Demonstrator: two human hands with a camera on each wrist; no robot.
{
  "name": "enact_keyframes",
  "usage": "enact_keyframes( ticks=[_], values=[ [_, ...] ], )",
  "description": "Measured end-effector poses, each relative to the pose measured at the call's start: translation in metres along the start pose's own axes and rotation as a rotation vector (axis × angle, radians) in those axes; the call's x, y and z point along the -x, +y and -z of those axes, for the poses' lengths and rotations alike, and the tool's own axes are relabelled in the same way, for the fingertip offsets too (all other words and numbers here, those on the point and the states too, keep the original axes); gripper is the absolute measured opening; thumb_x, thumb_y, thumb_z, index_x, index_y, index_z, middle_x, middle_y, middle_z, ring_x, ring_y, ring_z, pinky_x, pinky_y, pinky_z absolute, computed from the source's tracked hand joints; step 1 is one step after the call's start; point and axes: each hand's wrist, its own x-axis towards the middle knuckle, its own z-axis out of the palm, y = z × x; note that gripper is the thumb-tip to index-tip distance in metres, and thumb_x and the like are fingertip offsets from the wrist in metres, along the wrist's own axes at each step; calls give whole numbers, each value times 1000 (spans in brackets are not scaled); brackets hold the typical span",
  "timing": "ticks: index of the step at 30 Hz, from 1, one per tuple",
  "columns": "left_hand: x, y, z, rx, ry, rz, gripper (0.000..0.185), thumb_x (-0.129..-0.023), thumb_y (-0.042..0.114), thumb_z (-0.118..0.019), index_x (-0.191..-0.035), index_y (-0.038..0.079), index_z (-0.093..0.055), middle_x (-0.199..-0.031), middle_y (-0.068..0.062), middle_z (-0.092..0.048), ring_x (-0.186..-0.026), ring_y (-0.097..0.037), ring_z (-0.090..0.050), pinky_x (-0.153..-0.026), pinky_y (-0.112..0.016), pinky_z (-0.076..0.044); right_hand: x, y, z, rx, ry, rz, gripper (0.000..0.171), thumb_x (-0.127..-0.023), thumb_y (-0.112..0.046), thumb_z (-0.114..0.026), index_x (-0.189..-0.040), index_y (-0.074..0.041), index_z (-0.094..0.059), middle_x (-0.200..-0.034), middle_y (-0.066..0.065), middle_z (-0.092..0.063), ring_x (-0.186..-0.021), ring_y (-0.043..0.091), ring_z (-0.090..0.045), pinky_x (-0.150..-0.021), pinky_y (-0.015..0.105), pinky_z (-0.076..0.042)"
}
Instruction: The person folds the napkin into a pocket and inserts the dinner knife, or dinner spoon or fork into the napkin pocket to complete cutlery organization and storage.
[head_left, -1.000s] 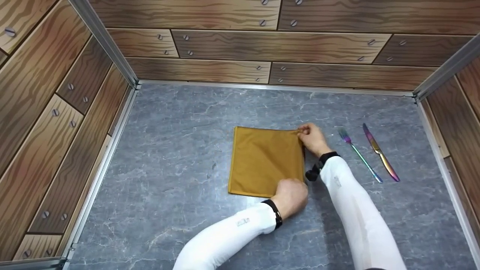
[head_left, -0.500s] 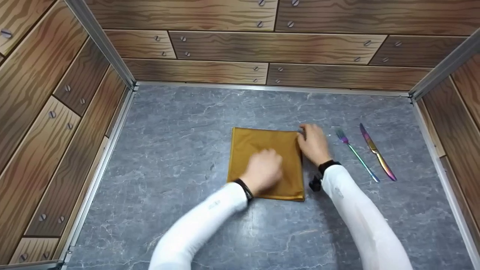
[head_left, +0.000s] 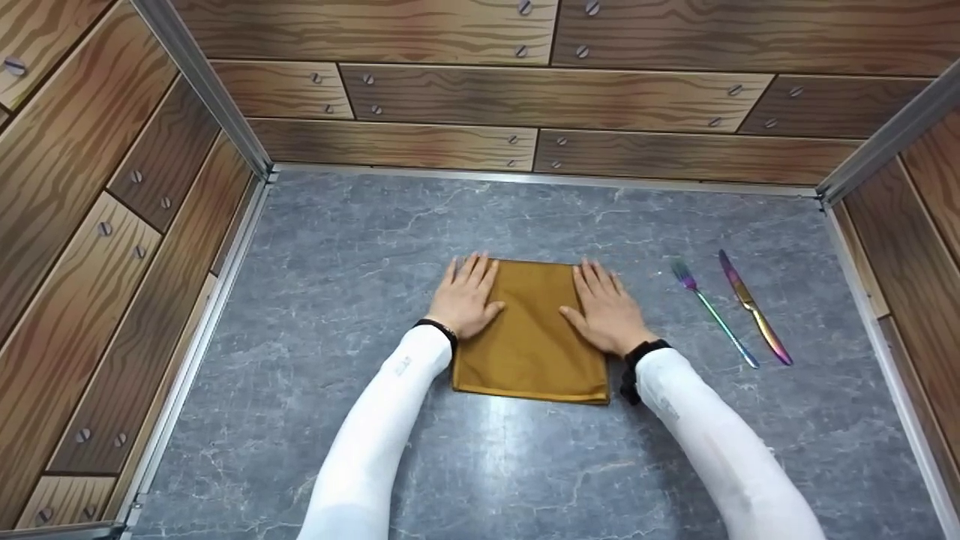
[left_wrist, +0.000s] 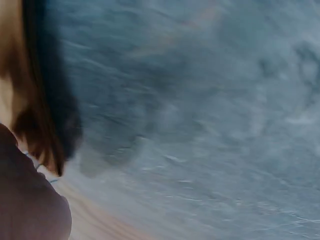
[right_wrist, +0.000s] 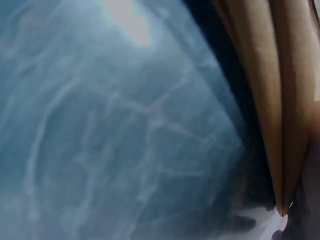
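Left hand flat on the left part of a folded mustard-brown cloth, fingers straight and slightly spread, fingertips reaching past the cloth's far left corner onto the grey marbled bench; thumb angled inward over the fabric. Black band at that wrist, white sleeve running back toward the near edge of the bench, a small grey mark on the sleeve too blurred to read. Cloth lying square and flat near the middle of the bench, a little toward the far edge, its near hem bare and free of either hand. Right hand pressed flat on the right part of the cloth, fingers straight and apart, pointing to the far edge; nothing gripped by either hand. Black strap and a small dark device at the right wrist, just beside the cloth's near right corner; another faint illegible mark on the right white sleeve. Farther right, well apart from the cloth, an iridescent fork and an iridescent knife lying side by side, not touching, both slanted, near the right edge of the bench. No readable writing or brand anywhere. Wrist views blurred: only grey marbled surface and part of a hand at the frame's edge.
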Motion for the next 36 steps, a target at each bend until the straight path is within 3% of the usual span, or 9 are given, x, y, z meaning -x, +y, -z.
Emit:
enact_keyframes(
  ticks=[8, 18, 26, 30, 36],
  values=[
    [1, -9, -9, -42, -30, 3, 77, -102, 63, -25, -162, 17, -8, -169, -7, -6, -156, -23, -4, -127, -48, -5, 0, 3, -3, -19, -11, 2, 81, -104, -59, -30, -160, -7, -7, -168, 15, -3, -155, 33, -2, -125, 55, -5],
    [0, -13, -19, -27, 43, -38, 81, -100, 68, -23, -162, 17, -11, -169, -9, -10, -156, -25, -7, -126, -49, -8, 3, 6, -8, 15, 19, 16, 80, -104, -60, -28, -161, -9, -6, -168, 14, -2, -156, 31, -1, -125, 54, -4],
    [0, -16, -17, -56, 62, -51, 81, -100, 68, -20, -162, 16, -10, -169, -10, -9, -156, -26, -7, -127, -48, -5, 3, 1, -2, 46, 10, 26, 81, -104, -60, -29, -161, -7, -8, -168, 16, -3, -155, 33, -3, -125, 54, -6],
    [10, -13, -9, -54, 51, -77, 81, -101, 67, -21, -162, 16, -7, -169, -10, -6, -156, -26, -3, -127, -47, -2, 16, -12, 3, 89, 2, 47, 81, -103, -60, -30, -160, -6, -10, -168, 16, -4, -155, 33, -3, -125, 54, -4],
    [41, 3, -5, -56, -33, -202, 81, -101, 66, -18, -161, 14, -3, -168, -11, 1, -156, -26, 4, -127, -47, -2, 50, -40, 3, 87, -34, 55, 82, -102, -61, -32, -159, -6, -12, -167, 17, -4, -155, 36, -4, -125, 55, -6]
  ],
)
